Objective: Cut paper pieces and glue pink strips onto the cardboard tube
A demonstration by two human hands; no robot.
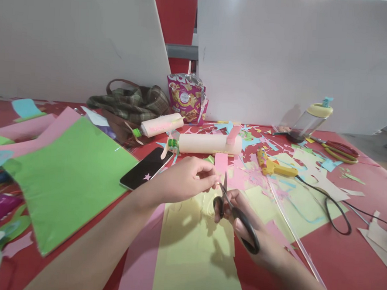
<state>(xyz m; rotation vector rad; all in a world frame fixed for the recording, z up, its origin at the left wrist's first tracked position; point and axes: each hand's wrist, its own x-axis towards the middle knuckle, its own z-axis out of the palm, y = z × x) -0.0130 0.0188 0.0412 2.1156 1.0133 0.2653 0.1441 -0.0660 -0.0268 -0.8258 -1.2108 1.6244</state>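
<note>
On the red table (353, 260), a green sheet of paper (70, 177) lies at the left, with a dark phone (146, 168) just beside its right edge. Past the phone, the left hand (185, 179) is closed, its fingertips (211, 179) pinching something too small to make out, right at the scissor blades. The black-handled scissors (235, 215) are in the right hand (256, 236), fingers through the loops, blades pointing up and nearly shut. Both hands hover over a pale yellow sheet (193, 250). Behind them lies a paper-wrapped bottle (206, 143). Further right lie a yellow glue gun (274, 165) and red-handled scissors (339, 151), among paper scraps.
</note>
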